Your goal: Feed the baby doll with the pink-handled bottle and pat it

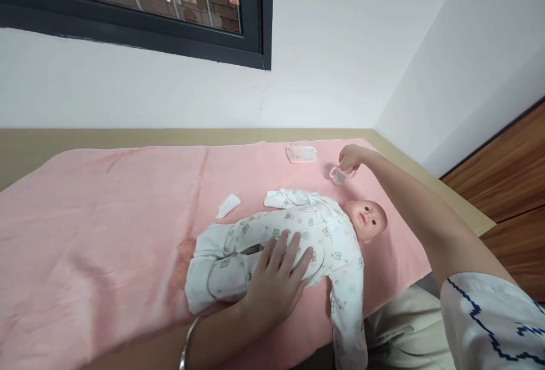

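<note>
A baby doll in white patterned pyjamas lies on its back on a pink cloth, its head to the right. My left hand rests flat on the doll's belly and hip with fingers spread. Beyond the doll's head, my right hand is closed on a small clear baby bottle with pale pink handles, just over or touching the cloth. My fingers hide its upper part.
A clear patterned packet lies near the cloth's far edge. A folded white tissue or cloth is beside the doll's legs. Behind the tabletop stands a white wall with a dark-framed window. Wooden panels are at right.
</note>
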Action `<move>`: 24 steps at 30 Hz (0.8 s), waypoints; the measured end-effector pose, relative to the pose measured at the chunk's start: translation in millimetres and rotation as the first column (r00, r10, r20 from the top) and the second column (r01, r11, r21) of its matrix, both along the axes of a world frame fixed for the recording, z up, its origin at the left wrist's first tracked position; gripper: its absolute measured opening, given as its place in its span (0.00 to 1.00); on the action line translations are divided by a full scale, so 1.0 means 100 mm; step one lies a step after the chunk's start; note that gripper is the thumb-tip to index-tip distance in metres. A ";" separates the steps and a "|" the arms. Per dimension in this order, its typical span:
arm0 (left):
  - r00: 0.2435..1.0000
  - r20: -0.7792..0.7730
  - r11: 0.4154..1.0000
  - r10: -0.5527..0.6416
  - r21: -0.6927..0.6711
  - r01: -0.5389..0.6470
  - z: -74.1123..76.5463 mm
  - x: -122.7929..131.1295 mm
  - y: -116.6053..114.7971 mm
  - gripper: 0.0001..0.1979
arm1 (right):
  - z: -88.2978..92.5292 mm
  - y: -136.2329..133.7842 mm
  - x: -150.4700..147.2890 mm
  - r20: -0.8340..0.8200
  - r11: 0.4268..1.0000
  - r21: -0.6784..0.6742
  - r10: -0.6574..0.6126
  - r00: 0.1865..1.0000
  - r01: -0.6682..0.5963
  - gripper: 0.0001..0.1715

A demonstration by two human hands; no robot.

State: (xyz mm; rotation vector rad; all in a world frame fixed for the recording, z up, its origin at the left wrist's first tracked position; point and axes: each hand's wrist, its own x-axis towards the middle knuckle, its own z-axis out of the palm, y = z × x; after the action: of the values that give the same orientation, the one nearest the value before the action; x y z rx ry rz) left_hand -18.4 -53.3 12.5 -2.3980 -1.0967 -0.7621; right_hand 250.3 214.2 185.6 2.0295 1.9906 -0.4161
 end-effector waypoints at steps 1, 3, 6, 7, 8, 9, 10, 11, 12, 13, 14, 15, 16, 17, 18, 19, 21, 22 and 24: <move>1.000 0.001 1.000 -0.001 -0.001 0.001 -0.01 0.00 0.00 0.24 | -0.04 0.01 0.09 -0.009 1.000 -0.003 -0.010 1.000 0.010 0.20; 1.000 0.004 1.000 -0.007 0.001 0.007 -0.02 0.00 0.01 0.24 | -0.12 0.00 0.20 -0.029 1.000 -0.008 -0.023 0.999 0.023 0.22; 1.000 0.013 1.000 -0.011 0.005 0.011 -0.01 0.00 0.01 0.24 | -0.17 -0.02 0.26 -0.053 1.000 -0.001 -0.018 0.998 0.018 0.26; 1.000 0.016 1.000 -0.010 0.003 0.010 0.00 0.00 0.00 0.24 | -0.17 -0.03 0.26 -0.056 1.000 0.007 -0.009 0.998 0.009 0.26; 1.000 0.017 1.000 -0.011 0.002 0.011 0.01 -0.01 0.00 0.23 | -0.17 -0.03 0.25 -0.057 1.000 0.015 0.002 0.998 -0.001 0.26; 1.000 0.018 1.000 -0.010 0.002 0.010 0.01 -0.01 0.00 0.23 | -0.17 -0.03 0.24 -0.056 1.000 0.025 0.012 0.998 -0.011 0.25; 1.000 0.018 1.000 -0.010 0.002 0.009 0.02 -0.01 0.00 0.23 | -0.17 -0.04 0.22 -0.055 0.999 0.038 0.021 0.998 -0.019 0.24; 1.000 0.018 1.000 -0.009 0.002 0.009 0.02 -0.01 0.00 0.23 | -0.16 -0.04 0.21 -0.055 0.998 0.052 0.027 0.998 -0.024 0.24; 1.000 0.019 1.000 -0.011 0.003 0.011 0.02 -0.01 0.00 0.23 | -0.16 -0.04 0.20 -0.057 0.998 0.064 0.031 0.998 -0.027 0.24; 1.000 0.019 1.000 -0.014 0.005 0.014 0.02 -0.01 0.00 0.23 | -0.16 -0.04 0.18 -0.060 0.997 0.074 0.033 0.998 -0.029 0.25; 1.000 0.018 1.000 -0.018 0.006 0.018 0.02 -0.01 0.00 0.23 | -0.17 -0.03 0.17 -0.063 0.996 0.079 0.034 0.997 -0.029 0.26; 1.000 0.019 1.000 -0.021 0.008 0.021 0.02 -0.01 0.00 0.23 | -0.18 -0.03 0.15 -0.065 0.996 0.081 0.033 0.997 -0.028 0.28; 0.999 0.021 1.000 -0.025 0.011 0.025 0.01 -0.01 0.00 0.23 | -0.18 -0.03 0.14 -0.066 0.997 0.078 0.030 0.997 -0.025 0.29; 0.999 0.023 1.000 -0.026 0.014 0.026 0.01 -0.01 0.01 0.23 | -0.19 -0.03 0.12 -0.066 0.997 0.075 0.025 0.998 -0.020 0.30; 0.999 0.026 0.999 -0.027 0.018 0.026 0.01 -0.01 0.01 0.23 | -0.18 -0.03 0.11 -0.067 0.997 0.074 0.020 0.998 -0.015 0.31; 0.999 0.028 0.999 -0.026 0.023 0.025 0.00 -0.01 0.01 0.23 | -0.17 -0.04 0.09 -0.067 0.997 0.074 0.015 0.998 -0.010 0.31; 0.999 0.033 0.999 -0.025 0.028 0.024 0.00 -0.01 0.01 0.23 | -0.10 -0.09 0.06 -0.086 0.997 0.084 0.008 0.996 0.000 0.30; 0.999 0.033 0.999 -0.025 0.025 0.024 -0.01 -0.01 0.01 0.23 | -0.04 -0.13 0.04 -0.105 0.995 0.097 0.007 0.994 0.003 0.29; 0.999 0.031 1.000 -0.026 0.013 0.026 -0.01 -0.01 0.01 0.23 | 0.10 -0.24 0.01 -0.153 0.989 0.145 0.001 0.988 0.022 0.30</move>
State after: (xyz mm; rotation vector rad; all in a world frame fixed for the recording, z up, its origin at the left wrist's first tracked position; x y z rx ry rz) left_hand -18.9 -52.3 11.1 -2.4014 -1.0715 -0.8151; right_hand 251.7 190.3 195.1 2.1555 2.1594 -0.4520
